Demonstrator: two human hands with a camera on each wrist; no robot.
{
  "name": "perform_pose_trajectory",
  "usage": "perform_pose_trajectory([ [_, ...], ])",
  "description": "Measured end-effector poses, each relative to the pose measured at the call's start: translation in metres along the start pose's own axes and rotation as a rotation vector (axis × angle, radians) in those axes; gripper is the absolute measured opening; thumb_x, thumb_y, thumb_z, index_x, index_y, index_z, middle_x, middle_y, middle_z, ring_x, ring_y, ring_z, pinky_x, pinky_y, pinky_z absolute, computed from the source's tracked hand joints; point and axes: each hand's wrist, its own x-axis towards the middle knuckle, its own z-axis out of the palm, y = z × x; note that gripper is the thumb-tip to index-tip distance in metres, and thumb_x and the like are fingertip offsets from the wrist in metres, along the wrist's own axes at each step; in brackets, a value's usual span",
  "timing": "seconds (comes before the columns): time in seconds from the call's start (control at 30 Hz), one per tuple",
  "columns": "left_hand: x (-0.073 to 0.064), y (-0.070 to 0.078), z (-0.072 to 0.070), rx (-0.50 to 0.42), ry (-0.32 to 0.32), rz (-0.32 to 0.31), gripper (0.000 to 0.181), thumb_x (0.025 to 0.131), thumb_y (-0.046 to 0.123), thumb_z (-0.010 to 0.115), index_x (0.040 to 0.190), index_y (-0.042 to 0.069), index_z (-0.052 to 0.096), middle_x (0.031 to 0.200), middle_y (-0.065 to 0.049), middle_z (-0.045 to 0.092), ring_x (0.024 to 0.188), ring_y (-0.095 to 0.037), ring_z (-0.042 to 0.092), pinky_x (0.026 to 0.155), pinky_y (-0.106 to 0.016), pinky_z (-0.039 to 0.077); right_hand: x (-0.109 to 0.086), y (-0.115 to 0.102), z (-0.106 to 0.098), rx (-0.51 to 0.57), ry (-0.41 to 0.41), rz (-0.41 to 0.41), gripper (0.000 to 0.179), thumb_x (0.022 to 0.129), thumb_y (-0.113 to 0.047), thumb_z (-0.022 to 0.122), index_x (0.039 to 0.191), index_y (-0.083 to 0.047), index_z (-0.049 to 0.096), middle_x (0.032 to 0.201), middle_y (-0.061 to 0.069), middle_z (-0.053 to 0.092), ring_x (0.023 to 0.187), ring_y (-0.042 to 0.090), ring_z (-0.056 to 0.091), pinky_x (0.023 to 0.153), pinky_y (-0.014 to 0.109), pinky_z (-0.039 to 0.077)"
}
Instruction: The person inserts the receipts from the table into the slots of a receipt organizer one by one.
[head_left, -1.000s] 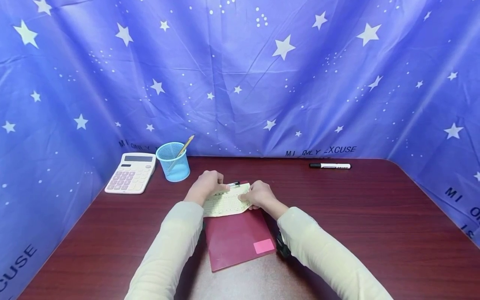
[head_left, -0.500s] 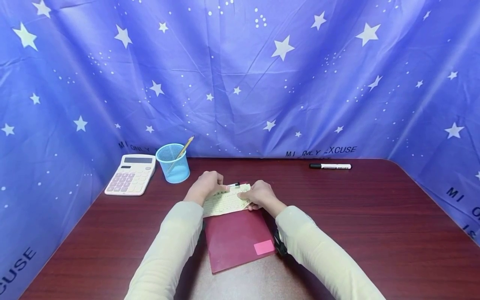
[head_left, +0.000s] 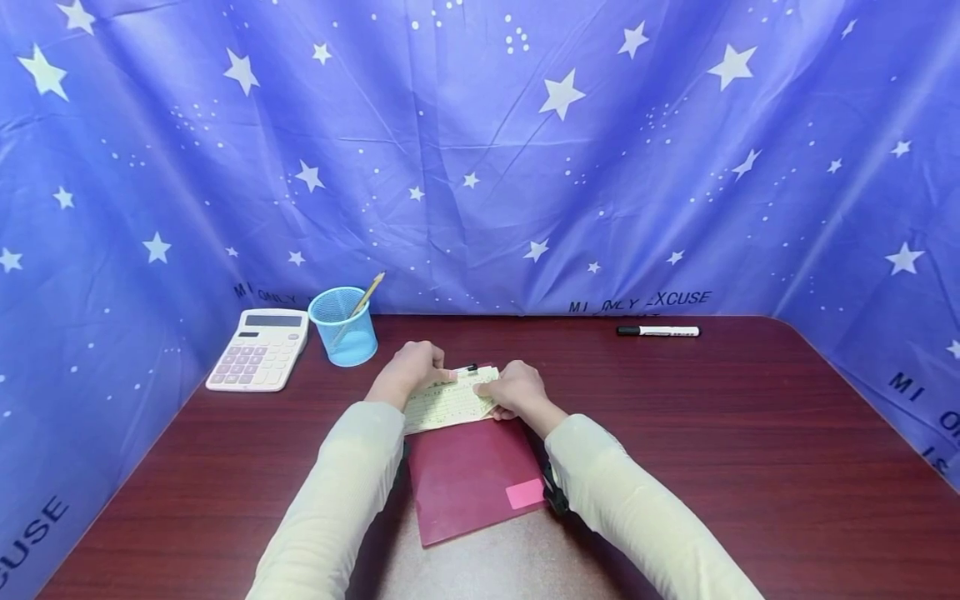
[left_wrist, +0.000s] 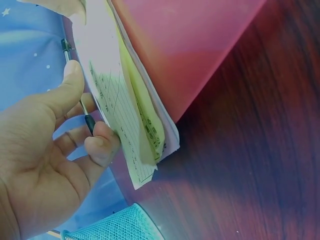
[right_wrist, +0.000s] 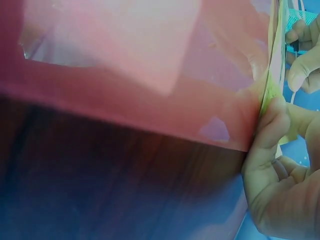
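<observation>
A maroon folder point(head_left: 472, 475) with a pink label lies on the table, its lower edge toward me. Across its far end sits a stack of pale yellow lined papers point(head_left: 450, 406) with writing, their edges fanned apart in the left wrist view. At the stack's upper edge, my left hand point(head_left: 416, 371) pinches a thin metal bar with black ends point(left_wrist: 89, 123) between thumb and fingers. My right hand point(head_left: 520, 387) grips the right end of the papers, thumb on top and fingers curled beneath. The bar's middle is partly hidden by the left thumb.
A blue mesh pen cup point(head_left: 343, 329) holding a pencil point(head_left: 367, 293) stands beyond my left hand. Beside it lies a white calculator point(head_left: 258, 350). A black-capped white marker point(head_left: 658, 331) rests at the table's back right. A starry blue curtain point(head_left: 480, 167) encloses the table.
The whole scene sits slightly further left in the head view. Both hands keep their holds, and the papers and folder stay in nearly the same place.
</observation>
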Motion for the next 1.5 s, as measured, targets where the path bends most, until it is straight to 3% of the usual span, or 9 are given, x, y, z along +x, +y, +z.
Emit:
perform_pose_trajectory([
  [0.23, -0.0001, 0.0, 0.0016, -0.001, 0.001, -0.007, 0.044, 0.092, 0.031, 0.076, 0.064, 0.013, 0.047, 0.067, 0.0, 0.043, 0.072, -0.017, 0.045, 0.069, -0.03, 0.038, -0.0004, -0.0003, 0.0013, -0.023, 0.016, 0.006, 0.032, 0.084, -0.022, 0.081, 0.066, -0.006, 0.06, 0.043, 0.001, 0.055, 0.034, 0.005, 0.05, 0.039, 0.021, 0.046],
  [0.43, -0.0008, 0.0001, 0.0027, -0.005, 0.017, -0.004, 0.04, 0.092, 0.032, 0.077, 0.067, 0.013, 0.052, 0.073, -0.003, 0.051, 0.076, -0.02, 0.05, 0.072, -0.032, 0.041, 0.0013, 0.0009, 0.0016, -0.012, 0.013, -0.004, 0.03, 0.085, -0.02, 0.08, 0.067, -0.006, 0.06, 0.044, 0.0, 0.055, 0.035, 0.005, 0.051, 0.039, 0.02, 0.046],
  [1.17, -0.0012, 0.0023, 0.0055, 0.036, 0.045, 0.017, 0.038, 0.091, 0.031, 0.078, 0.068, 0.012, 0.053, 0.073, -0.004, 0.054, 0.078, -0.022, 0.052, 0.076, -0.036, 0.045, -0.0004, 0.0045, -0.002, 0.093, -0.027, -0.021, 0.027, 0.088, -0.013, 0.075, 0.066, -0.003, 0.062, 0.047, 0.003, 0.057, 0.037, 0.005, 0.053, 0.041, 0.02, 0.048],
  [1.5, -0.0071, 0.0032, 0.0058, 0.079, 0.047, 0.005, 0.04, 0.09, 0.035, 0.078, 0.069, 0.014, 0.051, 0.072, -0.002, 0.05, 0.074, -0.021, 0.049, 0.067, -0.036, 0.04, -0.0014, 0.0036, -0.0016, 0.101, -0.025, -0.014, 0.027, 0.087, -0.014, 0.077, 0.068, -0.003, 0.061, 0.048, 0.004, 0.057, 0.037, 0.006, 0.053, 0.041, 0.02, 0.048],
])
